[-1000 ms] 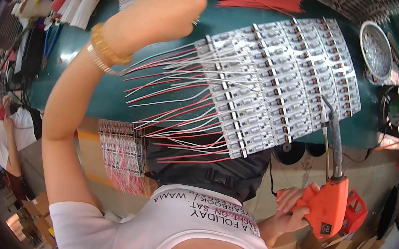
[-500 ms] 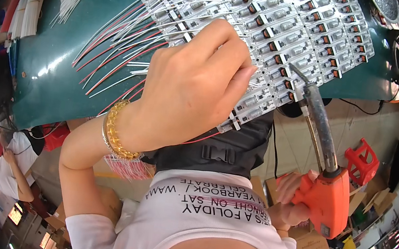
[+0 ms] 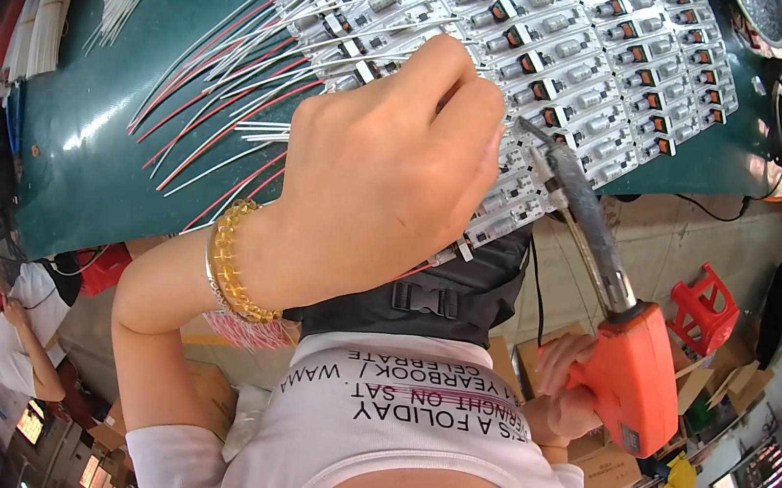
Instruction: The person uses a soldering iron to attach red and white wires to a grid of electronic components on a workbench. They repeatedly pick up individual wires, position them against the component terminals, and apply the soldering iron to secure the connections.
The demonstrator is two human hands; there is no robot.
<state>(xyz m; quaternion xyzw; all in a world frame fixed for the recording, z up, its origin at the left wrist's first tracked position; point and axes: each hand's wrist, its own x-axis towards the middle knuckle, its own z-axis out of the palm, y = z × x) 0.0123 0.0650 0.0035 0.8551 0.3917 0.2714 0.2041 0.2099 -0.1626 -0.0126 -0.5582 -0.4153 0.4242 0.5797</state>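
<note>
Four o'clock: right grip (image 3: 571, 408) clasps orange pistol-shaped soldering gun (image 3: 635, 380). Left grip (image 3: 397, 161), can't tell if pinching, overlaps flat white circuit boards (image 3: 570, 85).

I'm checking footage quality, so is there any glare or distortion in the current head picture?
Head view: white glare streaks the table at left; head view: corners go black and edges bend toward the rim; head view: left hand looks fairly sharp.

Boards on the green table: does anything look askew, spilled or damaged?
The boards lie slanted, one corner jutting past the front edge of the table, and their wires splay unevenly, which looks untidy. No spill or damage shows.
</note>
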